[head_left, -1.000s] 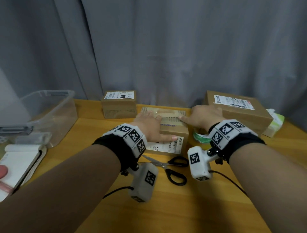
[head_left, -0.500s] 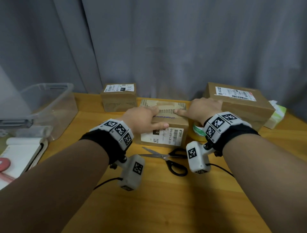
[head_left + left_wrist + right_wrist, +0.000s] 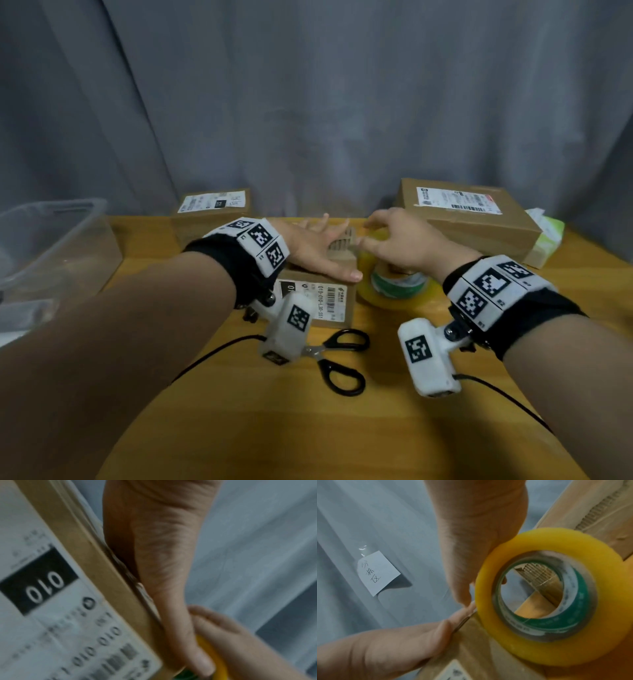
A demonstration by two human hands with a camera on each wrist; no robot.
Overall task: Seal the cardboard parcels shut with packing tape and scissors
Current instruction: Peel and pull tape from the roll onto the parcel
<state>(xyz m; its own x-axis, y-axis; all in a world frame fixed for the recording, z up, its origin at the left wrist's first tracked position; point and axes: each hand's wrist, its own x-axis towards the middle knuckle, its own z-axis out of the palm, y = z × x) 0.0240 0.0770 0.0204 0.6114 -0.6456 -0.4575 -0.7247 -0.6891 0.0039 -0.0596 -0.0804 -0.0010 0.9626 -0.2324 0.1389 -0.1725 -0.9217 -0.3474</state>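
Note:
A small cardboard box [image 3: 318,301] with a white label on its front stands mid-table. My left hand [image 3: 318,250] lies flat on its top, fingers straight; the left wrist view shows the thumb [image 3: 163,547] along the box's top edge [image 3: 106,582]. Just right of the box is the yellow tape roll [image 3: 400,291] with a green core, tilted toward me. My right hand [image 3: 376,240] curls over its top; the right wrist view has the thumb [image 3: 467,561] against the roll's rim [image 3: 486,588]. Black-handled scissors [image 3: 342,359] lie in front of the box, blades hidden behind the left wrist camera.
Two more labelled boxes stand at the back, a small one [image 3: 212,219] on the left and a larger one [image 3: 472,222] on the right. A clear plastic bin [image 3: 58,246] is at the far left. A green-and-white pack [image 3: 544,240] lies beside the large box.
My right hand has left the box top, moved right and taken hold of the tape roll. My left hand stays flat on the box.

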